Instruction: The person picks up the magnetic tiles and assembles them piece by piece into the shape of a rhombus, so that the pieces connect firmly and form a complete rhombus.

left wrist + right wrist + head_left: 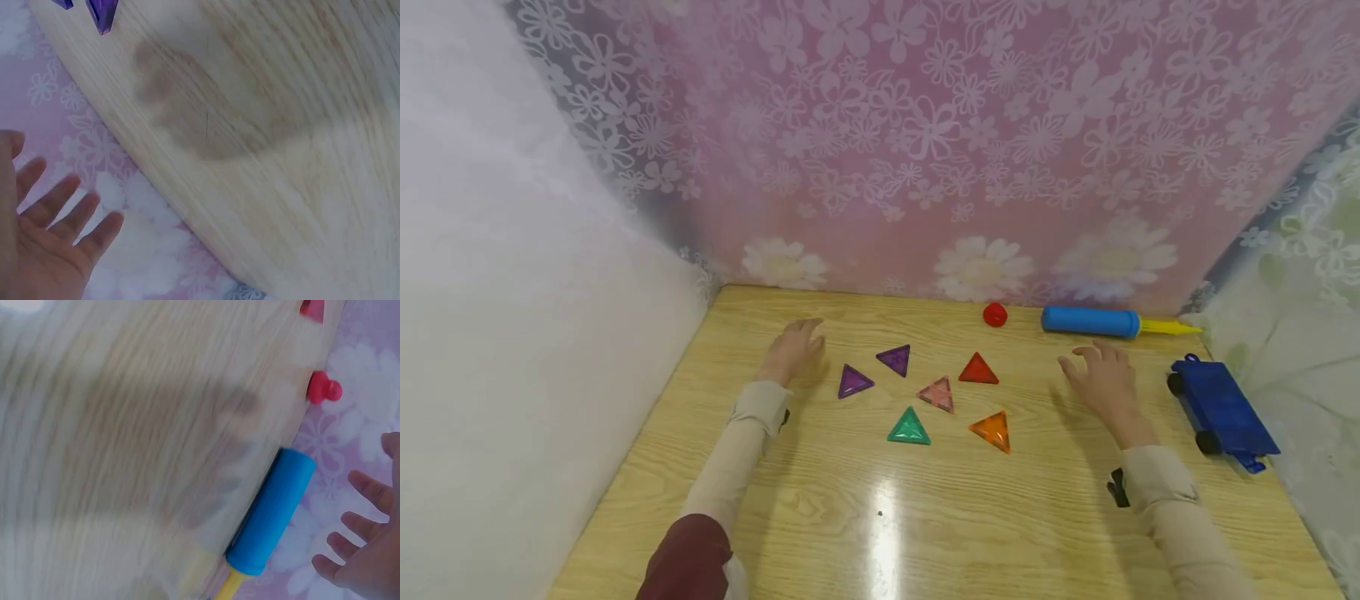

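Observation:
My left hand (792,350) hovers over the table's left side with spread fingers and holds nothing. Nearest to it lie two purple triangular tiles (854,381), (897,359). To their right are a pink triangular tile (938,394), a red triangular tile (977,369), a green triangular tile (909,427) and an orange triangular tile (993,431), all flat and apart. My right hand (1103,381) is raised over the right side, fingers spread, also holding nothing. Just behind it lies a blue pump (270,512) with a yellow nozzle (230,585).
A small red knob-shaped piece (995,314) stands at the back edge, left of the pump. On the far right is a blue toy cart (1225,408) with black wheels. Floral cloth (925,167) rises behind the wooden table (820,517), and a white wall (550,292) flanks its left.

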Demonstrator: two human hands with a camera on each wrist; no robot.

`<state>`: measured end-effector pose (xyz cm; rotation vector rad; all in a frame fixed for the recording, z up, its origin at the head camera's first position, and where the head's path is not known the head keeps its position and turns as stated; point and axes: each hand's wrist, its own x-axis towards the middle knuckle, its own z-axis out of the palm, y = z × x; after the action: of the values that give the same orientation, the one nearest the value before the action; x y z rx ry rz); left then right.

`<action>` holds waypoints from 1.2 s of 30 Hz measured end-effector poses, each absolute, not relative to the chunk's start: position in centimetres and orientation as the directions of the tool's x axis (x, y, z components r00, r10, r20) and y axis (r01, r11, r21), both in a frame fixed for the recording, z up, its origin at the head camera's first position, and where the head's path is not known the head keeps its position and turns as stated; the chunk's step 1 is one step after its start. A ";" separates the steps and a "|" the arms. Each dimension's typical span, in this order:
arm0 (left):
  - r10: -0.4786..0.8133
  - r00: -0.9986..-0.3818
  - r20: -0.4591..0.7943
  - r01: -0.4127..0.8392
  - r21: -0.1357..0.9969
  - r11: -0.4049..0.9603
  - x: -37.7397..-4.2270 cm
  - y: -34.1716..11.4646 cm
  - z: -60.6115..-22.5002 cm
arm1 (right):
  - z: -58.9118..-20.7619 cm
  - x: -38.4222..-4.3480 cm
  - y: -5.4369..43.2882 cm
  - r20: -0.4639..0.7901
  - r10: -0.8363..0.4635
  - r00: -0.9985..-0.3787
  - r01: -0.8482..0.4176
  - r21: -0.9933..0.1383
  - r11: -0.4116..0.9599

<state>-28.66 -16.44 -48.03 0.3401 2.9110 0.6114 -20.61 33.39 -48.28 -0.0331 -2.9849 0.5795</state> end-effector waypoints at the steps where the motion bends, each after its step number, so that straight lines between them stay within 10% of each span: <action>1: 0.261 -0.957 -0.126 0.183 0.437 0.881 -28.6 -16.3 -48.2 | -48.4 -20.5 33.1 0.091 0.038 -0.995 0.001 -0.375 0.927; 18: 0.473 -0.877 -0.089 0.387 0.455 0.802 -27.0 -14.2 -52.8 | -51.1 -18.8 26.6 0.137 -0.218 -0.966 -0.258 -0.526 0.810; 36: 0.424 -0.878 -0.221 0.301 0.433 0.849 -26.7 -13.5 -52.6 | -52.2 -16.0 19.9 0.090 -0.519 -0.850 -0.465 -0.589 0.661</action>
<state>-26.72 -13.50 -52.56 0.5471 2.7172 0.5641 -15.96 19.93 -52.20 0.8728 -2.9402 1.0046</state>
